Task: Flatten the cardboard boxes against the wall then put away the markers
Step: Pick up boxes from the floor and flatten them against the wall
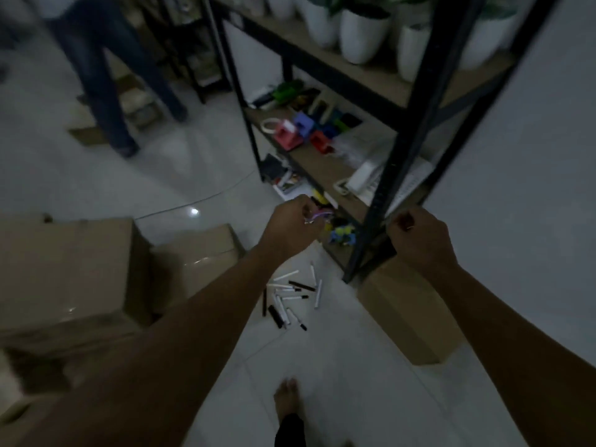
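Several black and white markers (pixel 290 296) lie scattered on the white floor below my hands. A large cardboard box (pixel 64 272) stands at the left, with a smaller box (pixel 200 256) beside it. Another cardboard box (pixel 409 314) lies against the wall at the right, beside the shelf's foot. My left hand (pixel 292 225) is curled and pinches a small thin purplish thing I cannot identify. My right hand (pixel 419 235) is curled into a fist next to the black shelf post; whether it holds anything is unclear.
A black metal shelf unit (pixel 383 201) stands ahead with colourful plastic items (pixel 306 130) and white plant pots (pixel 362 33). Another person's legs (pixel 109 75) stand at the far left by more boxes. My bare foot (pixel 287 398) is on the floor.
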